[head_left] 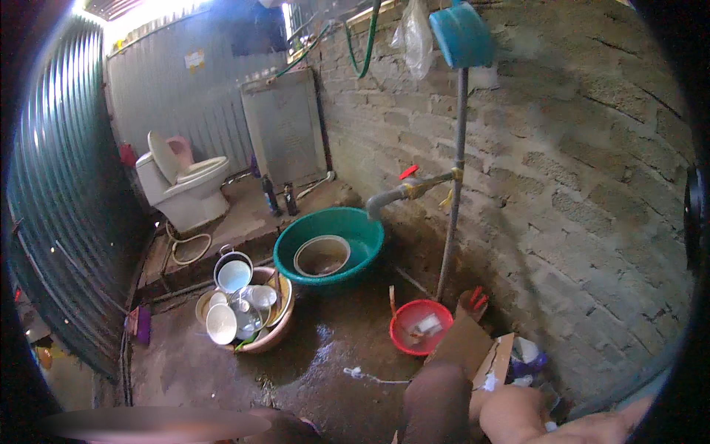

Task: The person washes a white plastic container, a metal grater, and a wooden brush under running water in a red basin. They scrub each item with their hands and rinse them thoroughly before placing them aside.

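Observation:
My right hand [512, 414] is low at the right, bent down beside an opened cardboard box [462, 346]. Its fingers are hidden, so neither their pose nor anything in them can be made out. White and purple crumpled packaging [528, 358] lies just beyond that hand, against the wall. Left of the cardboard, a red plastic basin [396, 342] holds some whitish items. My left hand is out of view. A dark-clothed knee [436, 403] rises at the bottom centre.
A pink basin [275, 337] is piled with bowls, cups and pots. Behind it, a large green basin [362, 272] holds a metal bowl [322, 256]. A grey tap [388, 197] overhangs that basin. Two dark bottles [269, 195] and a toilet [188, 194] stand on a raised ledge.

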A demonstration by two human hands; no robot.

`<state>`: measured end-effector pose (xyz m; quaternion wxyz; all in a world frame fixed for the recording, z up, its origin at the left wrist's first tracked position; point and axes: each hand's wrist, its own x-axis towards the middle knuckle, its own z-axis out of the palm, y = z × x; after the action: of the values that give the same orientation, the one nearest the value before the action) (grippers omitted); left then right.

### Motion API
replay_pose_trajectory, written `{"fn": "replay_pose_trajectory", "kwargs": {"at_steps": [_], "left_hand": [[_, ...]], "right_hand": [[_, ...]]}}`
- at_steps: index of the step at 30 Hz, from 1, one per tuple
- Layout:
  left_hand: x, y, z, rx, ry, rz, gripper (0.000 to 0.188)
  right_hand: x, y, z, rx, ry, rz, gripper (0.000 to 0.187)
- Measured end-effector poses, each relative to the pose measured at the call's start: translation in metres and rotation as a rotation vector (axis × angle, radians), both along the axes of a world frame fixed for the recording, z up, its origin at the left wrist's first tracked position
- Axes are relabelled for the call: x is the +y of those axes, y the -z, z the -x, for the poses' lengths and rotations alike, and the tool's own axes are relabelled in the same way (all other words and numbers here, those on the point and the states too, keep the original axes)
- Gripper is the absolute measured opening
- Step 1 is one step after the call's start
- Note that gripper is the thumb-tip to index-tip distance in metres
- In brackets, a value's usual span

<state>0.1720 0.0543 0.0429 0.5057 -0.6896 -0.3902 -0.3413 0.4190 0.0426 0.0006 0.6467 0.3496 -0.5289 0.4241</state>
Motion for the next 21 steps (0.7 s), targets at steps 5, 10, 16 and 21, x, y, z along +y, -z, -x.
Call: {"fn": "replay_pose_trajectory", "kwargs": {"at_steps": [5,10,16,21], "left_hand": [[-0.001,-0.001,-0.003,-0.010,0.007,-0.012,0.048],[-0.006,-0.001,-0.002,-0.009,0.003,-0.023,0.050],[-0.012,0.001,-0.004,-0.014,0.000,-0.032,0.052],[-0.022,0.006,-0.004,-0.024,0.026,-0.046,0.054]], "right_hand": [[0.019,0.011,0.011,-0.027,0.068,0.100,0.016],[0.039,0.023,0.030,-0.108,0.189,0.224,0.017],[0.054,0.041,0.067,-0.321,0.352,0.308,0.018],[0.046,0.048,0.084,-0.493,0.488,0.196,0.019]]}}
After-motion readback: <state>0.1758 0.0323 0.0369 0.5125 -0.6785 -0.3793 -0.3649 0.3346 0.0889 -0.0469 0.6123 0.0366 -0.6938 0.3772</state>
